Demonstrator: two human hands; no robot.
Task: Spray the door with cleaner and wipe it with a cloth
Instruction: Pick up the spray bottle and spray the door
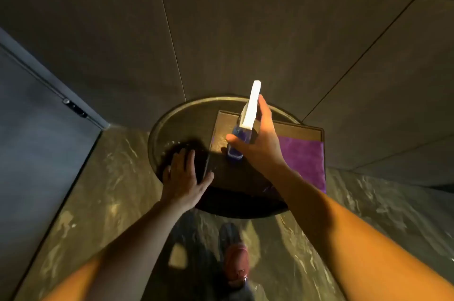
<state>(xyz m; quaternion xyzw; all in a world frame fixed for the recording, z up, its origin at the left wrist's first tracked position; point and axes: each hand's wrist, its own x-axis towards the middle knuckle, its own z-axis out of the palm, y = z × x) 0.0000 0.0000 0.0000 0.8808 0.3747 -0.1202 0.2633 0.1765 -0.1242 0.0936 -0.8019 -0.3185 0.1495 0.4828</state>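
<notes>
Fingers (264,113) of the right hand (255,145) clamp the clear spray bottle of blue cleaner with a white trigger head (242,133); left hand (186,175) rests flat, digits spread.

Bottle held upright, nozzle pointing away from the fingers, apparently just above the square wooden tray (294,129), a grip suited to triggering. Folded purple cloth (303,160) lies on the tray, right of the fingers, unheld. Left palm likely steadies the round dark desk (167,123) at its near-left rim. Grey door (32,128) stands well left of both hands; open floor between allows the turn.
</notes>
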